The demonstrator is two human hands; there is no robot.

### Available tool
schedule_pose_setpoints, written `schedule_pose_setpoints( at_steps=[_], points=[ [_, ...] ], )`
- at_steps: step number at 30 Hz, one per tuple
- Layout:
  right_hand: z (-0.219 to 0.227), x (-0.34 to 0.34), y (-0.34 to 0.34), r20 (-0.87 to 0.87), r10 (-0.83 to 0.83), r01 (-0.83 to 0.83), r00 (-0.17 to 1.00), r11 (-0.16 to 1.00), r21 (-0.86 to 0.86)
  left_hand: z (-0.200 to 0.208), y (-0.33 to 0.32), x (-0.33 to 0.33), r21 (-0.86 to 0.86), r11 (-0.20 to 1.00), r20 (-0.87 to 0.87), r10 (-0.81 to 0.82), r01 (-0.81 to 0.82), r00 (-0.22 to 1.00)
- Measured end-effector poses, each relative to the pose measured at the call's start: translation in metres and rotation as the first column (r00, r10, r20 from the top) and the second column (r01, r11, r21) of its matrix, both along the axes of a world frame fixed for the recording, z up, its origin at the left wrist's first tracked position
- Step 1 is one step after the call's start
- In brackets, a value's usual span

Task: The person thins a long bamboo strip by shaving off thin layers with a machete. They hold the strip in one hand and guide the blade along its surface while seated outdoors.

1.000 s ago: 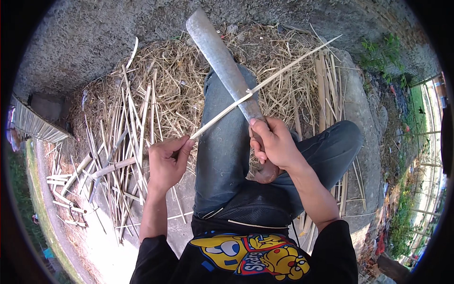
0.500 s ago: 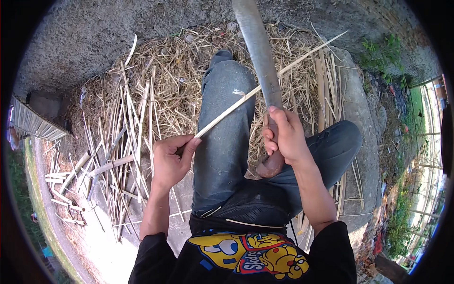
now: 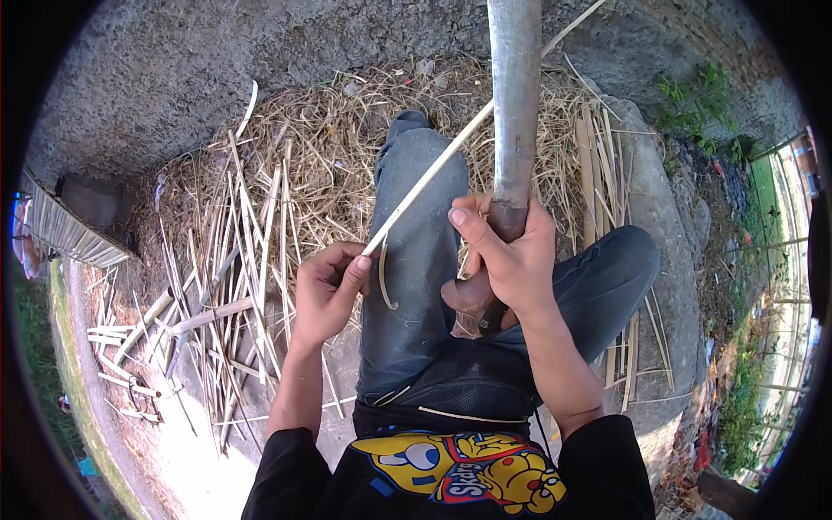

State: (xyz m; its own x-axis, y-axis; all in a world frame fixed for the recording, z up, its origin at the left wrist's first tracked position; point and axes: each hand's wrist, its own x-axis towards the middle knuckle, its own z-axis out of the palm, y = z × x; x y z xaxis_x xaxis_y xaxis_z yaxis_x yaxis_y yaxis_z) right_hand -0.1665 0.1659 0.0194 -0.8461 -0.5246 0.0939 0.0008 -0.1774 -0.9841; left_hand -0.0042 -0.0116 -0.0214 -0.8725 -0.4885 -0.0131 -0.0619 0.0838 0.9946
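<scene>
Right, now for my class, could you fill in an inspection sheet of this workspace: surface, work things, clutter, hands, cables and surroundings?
Surface: rough grey concrete-like slab, partly covered by dry tan shavings.
Work things: long pale narrow wood-like strip, slanting up and away; long grey metal blade with a brown handle, crossing in front of it in this view. Whether they touch cannot be told.
Clutter: loose pile of pale thin sticks at left; brown flat slats at right.
Hands: bare left hand pinches the strip's near end; bare right hand grips the handle.
Cables: no power cable made out.
Surroundings: rough grey wall ahead; green leafy plants at right.
</scene>
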Motion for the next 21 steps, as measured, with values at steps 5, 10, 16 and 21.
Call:
schedule_pose_setpoints(
  at_steps=[5, 10, 16, 21],
  points=[
    [-0.008, 0.001, -0.015, 0.042, -0.023, 0.024, 0.999, 0.999, -0.026, 0.006, 0.010, -0.010, 0.084, 0.996, -0.031, -0.031, 0.034, 0.999],
    [-0.015, 0.001, -0.026, 0.055, -0.004, 0.009, 0.998, 0.996, -0.093, 0.006, 0.025, -0.014, -0.202, 0.979, 0.017, 0.038, -0.033, 0.999],
    [-0.004, -0.010, -0.023, -0.047, 0.063, -0.063, 0.997, 0.998, 0.003, 0.026, 0.000, -0.029, -0.503, 0.858, -0.246, -0.031, -0.100, 0.969],
    [0.021, -0.011, -0.032, -0.327, 0.191, -0.179, 0.926, 0.982, 0.067, 0.078, 0.002, -0.068, -0.107, 0.994, -0.317, -0.030, -0.004, 0.948]
  ],
)
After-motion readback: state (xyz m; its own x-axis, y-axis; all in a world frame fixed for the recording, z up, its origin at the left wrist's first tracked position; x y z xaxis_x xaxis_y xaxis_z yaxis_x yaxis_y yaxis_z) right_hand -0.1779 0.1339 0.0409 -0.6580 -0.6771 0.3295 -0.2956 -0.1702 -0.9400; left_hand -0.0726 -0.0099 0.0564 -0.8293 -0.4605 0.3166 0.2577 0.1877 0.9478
